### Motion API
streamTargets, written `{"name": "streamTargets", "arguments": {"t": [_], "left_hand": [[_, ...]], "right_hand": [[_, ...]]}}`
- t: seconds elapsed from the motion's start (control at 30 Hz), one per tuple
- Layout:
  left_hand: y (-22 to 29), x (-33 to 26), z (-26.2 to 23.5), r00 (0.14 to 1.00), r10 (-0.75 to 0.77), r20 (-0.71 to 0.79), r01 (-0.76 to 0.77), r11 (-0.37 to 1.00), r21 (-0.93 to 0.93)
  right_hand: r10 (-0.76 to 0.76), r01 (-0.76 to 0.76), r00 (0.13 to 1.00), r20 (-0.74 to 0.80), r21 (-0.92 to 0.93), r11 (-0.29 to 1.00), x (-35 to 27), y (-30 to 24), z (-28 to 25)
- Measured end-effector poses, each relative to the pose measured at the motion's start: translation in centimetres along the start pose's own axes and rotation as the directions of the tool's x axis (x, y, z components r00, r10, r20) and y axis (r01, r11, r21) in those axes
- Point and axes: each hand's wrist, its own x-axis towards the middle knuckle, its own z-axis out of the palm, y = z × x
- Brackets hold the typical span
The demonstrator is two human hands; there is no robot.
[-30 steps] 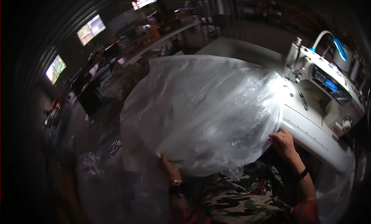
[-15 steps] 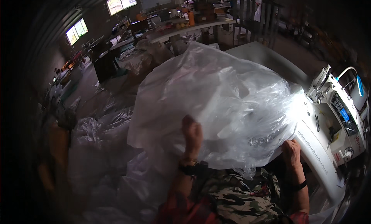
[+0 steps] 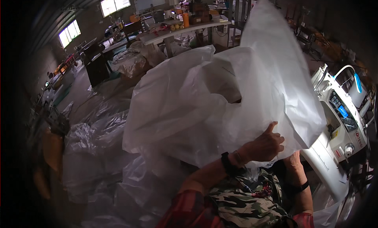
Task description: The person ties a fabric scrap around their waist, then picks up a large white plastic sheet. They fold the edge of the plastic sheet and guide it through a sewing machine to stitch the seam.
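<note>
both hands (image 3: 267, 143) raised, fingers clenched.

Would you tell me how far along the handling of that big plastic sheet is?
Done: the plastic sheet is lifted off the sewing machine. In hand: left hand and right hand grip its lower edge. Left: it hangs bunched, not yet flat or folded.

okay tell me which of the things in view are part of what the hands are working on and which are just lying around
In use:
- clear plastic sheet, lifted and billowing
- left hand, gripping the sheet's lower edge
- right hand, under the sheet's edge
- white sewing machine, beside the hands

Lying about:
- heaped plastic sheeting on the left
- long worktable with clutter behind
</note>
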Motion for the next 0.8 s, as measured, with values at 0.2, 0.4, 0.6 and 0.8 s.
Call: {"name": "streamTargets", "arguments": {"t": [0.2,0.4,0.6,0.8], "left_hand": [[1.0,-0.4,1.6,0.993,-0.051,0.102,0.057,0.997,-0.057],[1.0,-0.5,1.2,0.981,-0.041,0.188,0.044,0.999,-0.012],[1.3,-0.6,1.5,0.978,-0.035,0.206,0.038,0.999,-0.011],[2.5,-1.1,4.4,0.949,0.055,0.312,-0.046,0.998,-0.037]], "right_hand": [[0.022,-0.022,0.998,-0.059,0.003,1.000,-0.1,0.2,-0.3],[0.358,-0.167,0.913,-0.196,0.622,0.765,-3.4,3.2,0.1],[0.727,0.085,0.670,-0.148,0.989,0.123,-5.7,3.8,-1.2],[0.649,0.034,0.761,0.008,0.998,-0.053,-4.1,1.7,-7.7]]}}
